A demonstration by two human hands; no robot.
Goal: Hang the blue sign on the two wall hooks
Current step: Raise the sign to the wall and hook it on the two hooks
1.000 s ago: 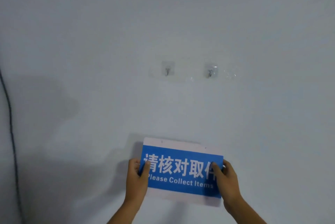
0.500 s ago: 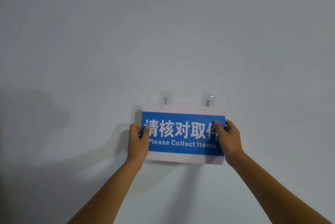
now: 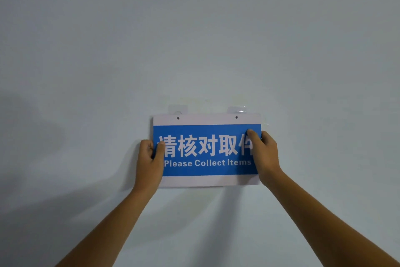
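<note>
Sign held flat against the wall, its top edge up at the two hooks.

Your left hand point(image 3: 149, 163) is clamped on the left edge of the blue sign point(image 3: 205, 150), thumb lying over the blue face and fingers tucked behind; your right hand point(image 3: 265, 156) has the same grip on the right edge, thumb across the last white character. The sign sits level, its white top strip overlapping the lower parts of both clear adhesive pads: the left hook point(image 3: 178, 111) and the right hook point(image 3: 237, 110) show only as slivers above the strip. Two small holes in the strip lie right under those pads. Whether the hooks pass through the holes, you cannot tell from here. Both forearms reach up from below, casting soft shadows on the wall point(image 3: 194, 39).
</note>
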